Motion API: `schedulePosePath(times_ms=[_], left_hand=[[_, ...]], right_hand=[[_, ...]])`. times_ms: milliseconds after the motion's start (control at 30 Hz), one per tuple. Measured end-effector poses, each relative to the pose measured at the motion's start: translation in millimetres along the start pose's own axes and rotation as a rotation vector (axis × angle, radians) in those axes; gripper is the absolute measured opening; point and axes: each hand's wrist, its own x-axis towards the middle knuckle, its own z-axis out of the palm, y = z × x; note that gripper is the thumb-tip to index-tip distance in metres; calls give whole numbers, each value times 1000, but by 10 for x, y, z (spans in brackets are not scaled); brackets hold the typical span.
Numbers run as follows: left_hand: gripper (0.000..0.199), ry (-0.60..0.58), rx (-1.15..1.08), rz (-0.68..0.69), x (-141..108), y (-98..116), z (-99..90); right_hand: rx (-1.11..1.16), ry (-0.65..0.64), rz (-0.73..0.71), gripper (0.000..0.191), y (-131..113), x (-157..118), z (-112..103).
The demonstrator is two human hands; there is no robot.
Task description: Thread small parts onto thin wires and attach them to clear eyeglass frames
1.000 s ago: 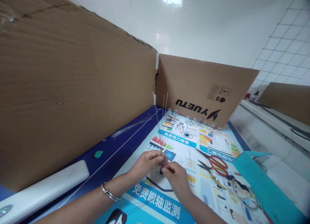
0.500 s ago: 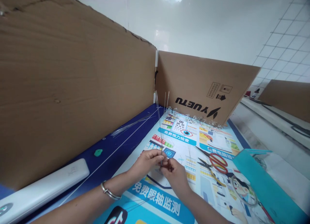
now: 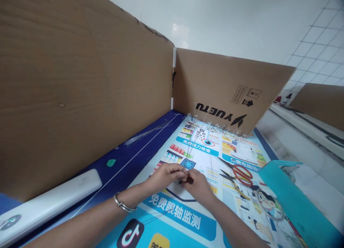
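Note:
My left hand [image 3: 169, 175] and my right hand [image 3: 198, 186] meet over the printed poster [image 3: 166, 235], fingers closed and fingertips touching. Between them they pinch the lower end of several thin metal wires [image 3: 189, 147]. The long ends rise from my fingers and lean away toward the back panel, slightly to the right. My fingers hide the spot where the wires come together. Just right of my hands, a few more thin wires [image 3: 211, 165] lie on the poster. Another loose bundle of wires [image 3: 146, 133] rests on the blue surface to the left.
Cardboard panels stand left [image 3: 88, 83] and behind [image 3: 215, 79]. At right lie red-handled scissors [image 3: 242, 175], yellow-handled pliers [image 3: 236, 188], a wire coil [image 3: 281, 214] and a teal folder-like box [image 3: 298, 201]. A white long device [image 3: 67, 196] and green lump [image 3: 110, 163] are at left.
The wires have swung from nearly upright to a lean away and to the right. My right hand has closed in against my left fingertips. The camera view has shifted slightly.

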Motion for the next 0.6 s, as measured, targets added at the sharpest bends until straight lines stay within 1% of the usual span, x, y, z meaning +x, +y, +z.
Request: schedulePosePath(times_ms=[67, 133, 333, 433, 600], left_hand=[[16, 1, 30, 20, -3, -12, 5], [17, -2, 51, 31, -5, -23, 8], [16, -16, 78, 42, 2, -40, 0], [16, -19, 74, 51, 4, -42, -3], [16, -24, 44, 29, 2, -54, -6]], right_hand=[[57, -9, -4, 7, 20, 11, -31], [99, 24, 11, 10, 35, 13, -32], [180, 117, 29, 12, 36, -1, 26], [237, 145, 54, 12, 35, 4, 28], [320, 161, 74, 11, 55, 8, 22]])
